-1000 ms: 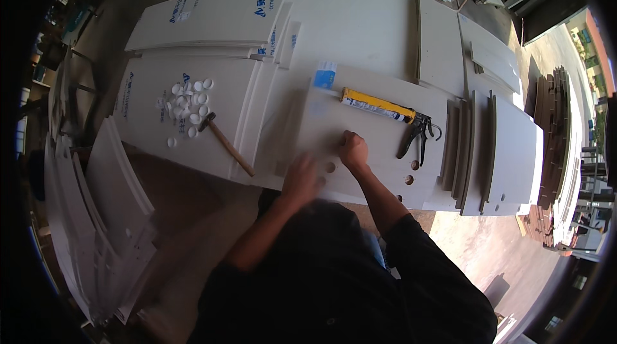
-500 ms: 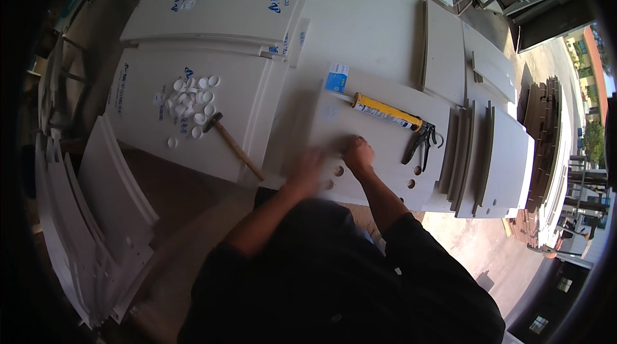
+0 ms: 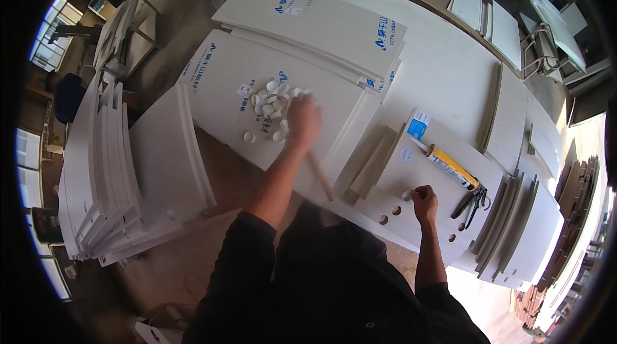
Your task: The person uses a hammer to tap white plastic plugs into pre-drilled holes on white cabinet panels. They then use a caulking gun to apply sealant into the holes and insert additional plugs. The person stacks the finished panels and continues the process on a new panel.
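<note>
My left hand is over the right edge of a pile of white round caps, where it covers the hammer's head. Its fingers are smeared by motion, so their grip does not show. From under that hand the wooden hammer handle runs toward my body. My right hand is closed in a pinch on a white cap, just above a white panel with round holes near its front edge. Beyond this hand lies a yellow caulking gun with a black handle.
Stacked boards with blue print lie at the far left of the worktable. More panels overlap at the right, and others lean at the left. A person in dark clothing is at the far left.
My left hand has gone from beside the right hand over to the caps and the hammer's head. A white cap now shows at my right fingertips. The whole view has turned leftward.
</note>
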Available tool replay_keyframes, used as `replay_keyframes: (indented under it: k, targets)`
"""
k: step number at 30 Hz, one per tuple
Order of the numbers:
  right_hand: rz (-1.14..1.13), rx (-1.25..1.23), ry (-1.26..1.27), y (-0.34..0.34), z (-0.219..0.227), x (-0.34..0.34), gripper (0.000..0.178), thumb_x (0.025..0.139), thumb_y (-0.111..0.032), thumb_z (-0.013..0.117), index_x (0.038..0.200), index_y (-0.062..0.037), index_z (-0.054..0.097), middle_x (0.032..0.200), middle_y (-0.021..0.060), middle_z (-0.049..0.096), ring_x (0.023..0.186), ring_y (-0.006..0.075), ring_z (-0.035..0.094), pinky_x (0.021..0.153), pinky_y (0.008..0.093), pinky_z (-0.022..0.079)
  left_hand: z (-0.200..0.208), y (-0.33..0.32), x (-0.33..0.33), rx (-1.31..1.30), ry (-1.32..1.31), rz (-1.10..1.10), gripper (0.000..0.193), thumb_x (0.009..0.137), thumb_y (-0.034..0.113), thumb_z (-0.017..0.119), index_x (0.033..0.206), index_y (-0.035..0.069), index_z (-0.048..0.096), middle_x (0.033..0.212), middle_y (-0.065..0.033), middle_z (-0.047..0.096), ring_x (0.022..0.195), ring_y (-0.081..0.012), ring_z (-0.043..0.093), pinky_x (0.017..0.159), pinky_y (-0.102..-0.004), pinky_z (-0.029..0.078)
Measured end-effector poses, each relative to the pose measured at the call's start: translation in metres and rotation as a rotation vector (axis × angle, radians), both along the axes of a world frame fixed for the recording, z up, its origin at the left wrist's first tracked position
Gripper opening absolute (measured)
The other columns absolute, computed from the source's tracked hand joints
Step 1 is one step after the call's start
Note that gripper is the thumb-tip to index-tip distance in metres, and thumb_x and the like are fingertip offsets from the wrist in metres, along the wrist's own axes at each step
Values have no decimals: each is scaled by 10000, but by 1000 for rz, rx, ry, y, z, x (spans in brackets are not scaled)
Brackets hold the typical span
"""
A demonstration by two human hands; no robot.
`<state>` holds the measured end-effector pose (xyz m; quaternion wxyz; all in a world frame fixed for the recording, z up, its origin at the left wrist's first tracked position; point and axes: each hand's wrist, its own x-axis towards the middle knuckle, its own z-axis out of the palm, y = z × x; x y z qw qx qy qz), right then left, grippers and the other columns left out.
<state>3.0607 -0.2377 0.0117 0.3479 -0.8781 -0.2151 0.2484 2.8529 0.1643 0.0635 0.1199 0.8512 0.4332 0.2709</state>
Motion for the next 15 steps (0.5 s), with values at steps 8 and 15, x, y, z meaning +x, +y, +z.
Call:
replay_keyframes:
  k: [8,15]
  targets:
    - [39,137,80,-19,19,-62,271,921,-168,737,1103,22,675,840,122,754,766,164,729,752,317,569,-37,74,10,162,451,-136,111,841,24,625,835,63,729,980,-128,678,996,-338,674,847,-443,588]
    - [-330,590,767,-38,71,-73,383,1028,-216,702,1324,16,626,1048,123,740,872,170,704,760,326,590,27,-186,67,-190,73,-1041,140,781,-13,769,888,30,691,1233,-113,626,1073,-288,653,867,-410,572]
